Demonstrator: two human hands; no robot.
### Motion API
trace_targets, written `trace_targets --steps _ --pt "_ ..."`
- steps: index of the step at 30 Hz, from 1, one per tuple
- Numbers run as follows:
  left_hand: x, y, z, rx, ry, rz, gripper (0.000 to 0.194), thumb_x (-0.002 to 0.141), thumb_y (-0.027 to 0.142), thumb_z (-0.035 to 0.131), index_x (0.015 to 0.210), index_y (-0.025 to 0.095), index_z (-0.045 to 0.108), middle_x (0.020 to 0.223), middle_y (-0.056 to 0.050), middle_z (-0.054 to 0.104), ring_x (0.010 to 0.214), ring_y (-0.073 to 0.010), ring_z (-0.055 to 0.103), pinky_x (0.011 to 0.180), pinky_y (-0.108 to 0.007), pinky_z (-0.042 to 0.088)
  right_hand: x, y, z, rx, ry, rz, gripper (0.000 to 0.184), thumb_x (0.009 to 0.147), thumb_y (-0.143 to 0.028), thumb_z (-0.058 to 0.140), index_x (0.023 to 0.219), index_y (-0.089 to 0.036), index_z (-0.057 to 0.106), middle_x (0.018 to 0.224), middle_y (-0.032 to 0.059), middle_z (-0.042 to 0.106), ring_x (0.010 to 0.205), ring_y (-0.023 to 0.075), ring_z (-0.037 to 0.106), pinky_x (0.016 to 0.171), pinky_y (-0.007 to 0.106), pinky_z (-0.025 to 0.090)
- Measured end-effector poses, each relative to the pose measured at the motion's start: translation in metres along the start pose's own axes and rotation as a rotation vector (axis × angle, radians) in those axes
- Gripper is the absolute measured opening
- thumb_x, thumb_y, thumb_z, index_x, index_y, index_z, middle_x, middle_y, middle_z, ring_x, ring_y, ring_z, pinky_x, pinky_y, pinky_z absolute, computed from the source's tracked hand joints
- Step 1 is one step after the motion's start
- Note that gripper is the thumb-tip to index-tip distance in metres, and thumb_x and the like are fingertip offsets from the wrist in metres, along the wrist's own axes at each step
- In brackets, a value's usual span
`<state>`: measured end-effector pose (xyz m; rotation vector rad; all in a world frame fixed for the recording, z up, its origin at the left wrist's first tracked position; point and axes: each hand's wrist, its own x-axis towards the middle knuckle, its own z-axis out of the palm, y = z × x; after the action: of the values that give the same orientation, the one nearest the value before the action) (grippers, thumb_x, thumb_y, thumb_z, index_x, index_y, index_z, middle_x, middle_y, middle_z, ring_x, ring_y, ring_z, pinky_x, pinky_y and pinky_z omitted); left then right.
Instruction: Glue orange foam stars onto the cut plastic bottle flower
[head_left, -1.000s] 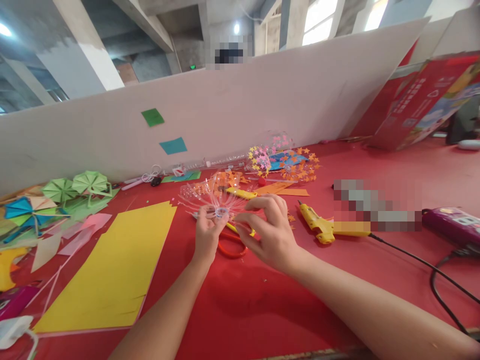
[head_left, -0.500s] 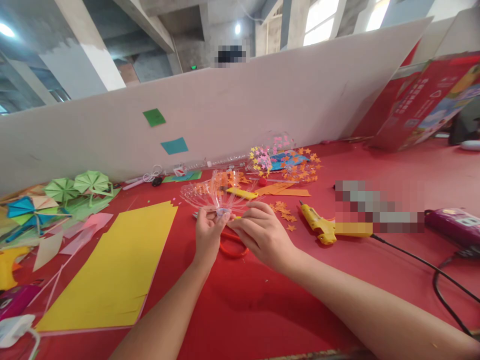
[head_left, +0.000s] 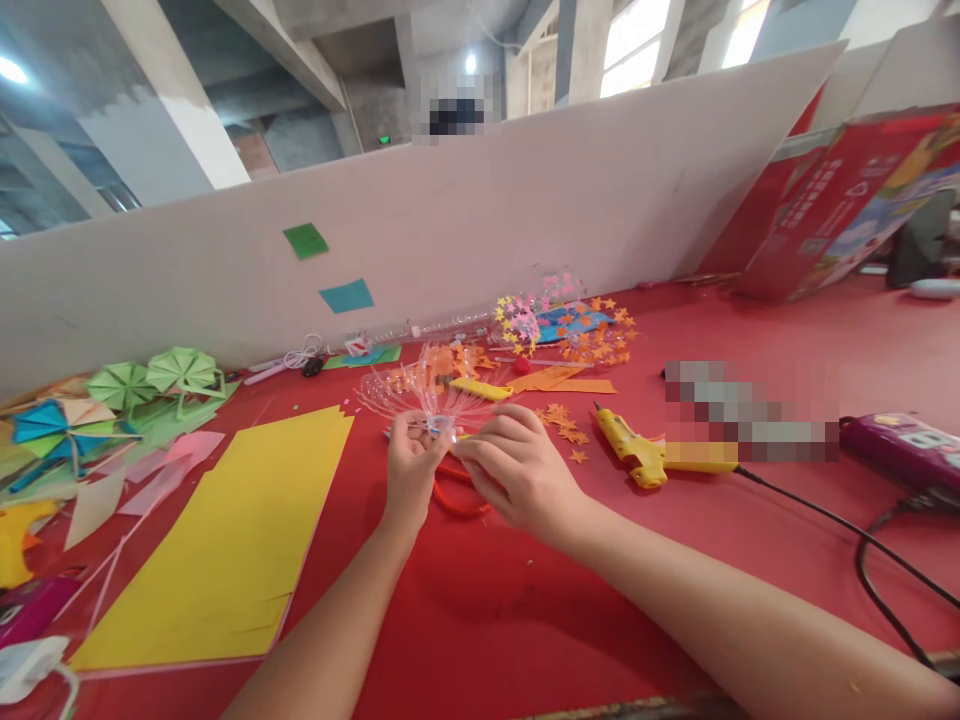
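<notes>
My left hand [head_left: 414,460] is closed around the neck of a clear plastic bottle [head_left: 441,424] cut into many thin strips. The strips fan outward above the fingers, over the red table. My right hand [head_left: 523,468] is beside the neck, thumb and fingertips pinched together close to its rim. Whatever those fingers hold is too small to make out. Below the hands lie scissors with orange-red handles [head_left: 459,508], partly covered. Behind the strips is a yellow utility knife [head_left: 481,389].
To the right lies a yellow glue gun [head_left: 634,450] with a black cord. Orange paper stars [head_left: 568,426] are scattered nearby. Yellow paper sheets [head_left: 217,550] lie on the left, with folded paper umbrellas [head_left: 180,368] beyond. Star-covered clear strips [head_left: 600,330] stand near the white partition [head_left: 450,220].
My right hand has moved left and down to the bottle neck, and its spread fingers have drawn together into a pinch. My left hand keeps hold of the bottle.
</notes>
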<state>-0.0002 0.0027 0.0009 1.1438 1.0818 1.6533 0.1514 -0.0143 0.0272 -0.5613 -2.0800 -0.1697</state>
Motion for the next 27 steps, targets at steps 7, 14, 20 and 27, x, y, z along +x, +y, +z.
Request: trace_targets --steps 7,14,20,27 --pt "-0.002 0.004 0.002 -0.125 -0.042 0.002 0.027 0.071 0.024 0.068 0.089 0.021 0.048 0.077 0.001 0.066 0.077 -0.0149 0.066 0.077 -0.03 0.05 0.002 0.004 -0.006 0.006 0.055 0.044 0.015 0.087 -0.012 0.048 0.093 -0.02 0.06 0.081 0.003 0.069 0.077 0.0176 0.053 0.081 0.035 0.04" --pt "0.0 0.002 0.001 -0.2 -0.033 -0.049 0.03 0.069 0.022 0.071 0.089 0.02 0.049 0.084 -0.001 0.067 0.084 -0.0159 0.067 0.083 -0.033 0.049 0.002 0.005 -0.007 -0.002 0.026 0.081 0.014 0.087 -0.013 0.047 0.089 -0.02 0.059 0.079 0.0031 0.068 0.074 0.0176 0.051 0.078 0.035 0.04" --pt "0.002 0.003 -0.001 -0.274 -0.044 -0.13 0.023 0.067 0.019 0.071 0.085 0.016 0.058 0.087 -0.003 0.068 0.086 -0.014 0.065 0.089 -0.032 0.046 0.002 0.006 -0.006 0.013 0.019 0.11 0.013 0.085 -0.013 0.047 0.086 -0.019 0.059 0.075 0.0034 0.066 0.072 0.0174 0.051 0.078 0.036 0.04" --pt "0.004 0.001 -0.002 -0.302 -0.057 -0.147 0.022 0.067 0.017 0.072 0.084 0.016 0.058 0.089 -0.004 0.069 0.092 -0.0161 0.066 0.092 -0.034 0.046 0.006 0.001 -0.018 0.138 0.169 0.134 0.01 0.085 -0.013 0.05 0.084 -0.02 0.057 0.079 0.004 0.066 0.073 0.0171 0.055 0.077 0.037 0.041"
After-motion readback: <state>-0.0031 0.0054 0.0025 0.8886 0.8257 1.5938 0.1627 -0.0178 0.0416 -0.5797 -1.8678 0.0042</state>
